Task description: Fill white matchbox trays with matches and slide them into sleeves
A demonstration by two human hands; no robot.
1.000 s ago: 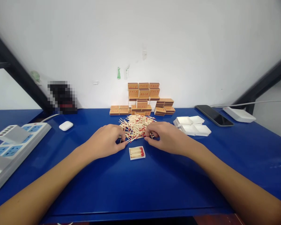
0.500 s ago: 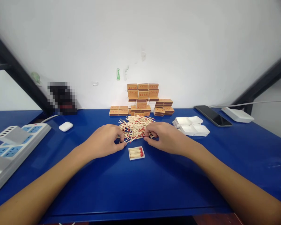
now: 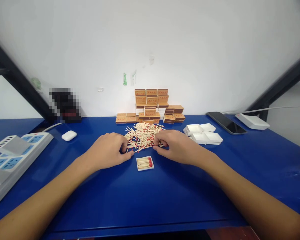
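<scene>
A loose heap of red-tipped matches (image 3: 143, 135) lies between my two hands on the blue table. My left hand (image 3: 108, 151) rests at the heap's left edge, thumb stretched out and apart from the curled fingers, with nothing visible in its grip. At the right edge, my right hand (image 3: 176, 146) has thumb and forefinger pinched together on a match, of which little shows. In front of the heap sits a white matchbox tray (image 3: 145, 169), holding a row of matches with their red heads to the right.
Orange matchboxes (image 3: 152, 100) are stacked against the wall behind the heap. White matchbox trays (image 3: 206, 137) lie to the right, near a phone (image 3: 226, 122) and a white box (image 3: 252, 121). On the left are a power strip (image 3: 22, 156) and a white earbud case (image 3: 69, 135).
My left thumb and fingers have parted a little and drawn slightly left, away from the matches. My right hand has barely moved. The view has shifted slightly.
</scene>
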